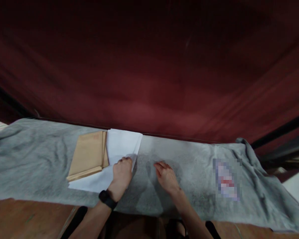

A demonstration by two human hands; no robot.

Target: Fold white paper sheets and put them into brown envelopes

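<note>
My left hand (123,171), with a black watch (107,199) on its wrist, is closed at the right edge of a stack of white paper sheets (121,142). Its curled fingers grip the edge of a sheet, though the fingertips are hidden. Brown paper envelopes (88,152) lie stacked over the left part of the sheets. To the right of the paper, my right hand (166,177) hovers over or rests on the grey cloth (189,166); which one I cannot tell. Its fingers are drawn together, and nothing shows in them.
A dark red fabric wall (149,79) rises right behind the cloth-covered surface. On the right of the cloth lies a pixelated, blurred-out item (226,181). A white flat object (297,187) shows at the far right edge. Brown floor (30,217) is visible in front.
</note>
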